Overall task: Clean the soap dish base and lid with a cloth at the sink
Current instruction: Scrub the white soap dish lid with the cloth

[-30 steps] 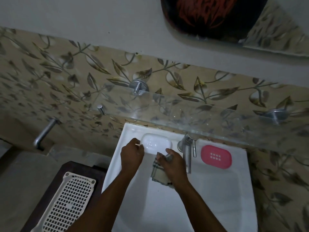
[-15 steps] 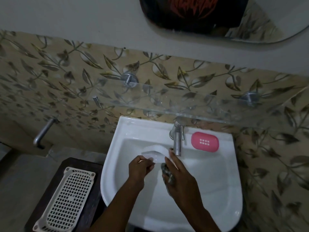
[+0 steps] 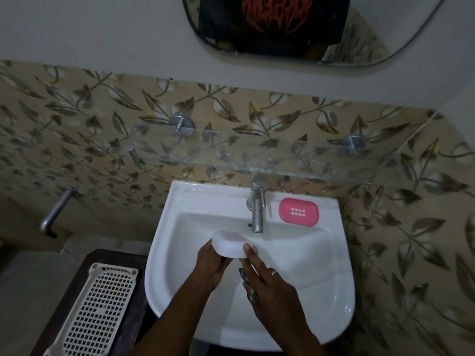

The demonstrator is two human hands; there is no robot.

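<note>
A white soap dish part [image 3: 230, 244] is held over the white sink [image 3: 334, 291], just left of the tap's spout. My left hand [image 3: 213, 263] grips it from below at its left end. My right hand [image 3: 267, 281] touches its right edge with a fingertip and keeps a folded checked cloth [image 3: 248, 283] tucked under the palm; most of the cloth is hidden. The pink slotted soap dish part [image 3: 299, 211] lies on the sink's back ledge, right of the tap.
A steel tap [image 3: 257, 209] stands at the sink's back centre. A glass shelf [image 3: 257, 158] juts out above it, under a mirror [image 3: 308, 29]. A white perforated tray [image 3: 97, 312] lies on a dark stand at the left. A wall pipe [image 3: 55, 214] sticks out far left.
My left hand has lifted the white part off the back ledge and brought it forward over the basin. My right hand with the cloth has come to its right edge.
</note>
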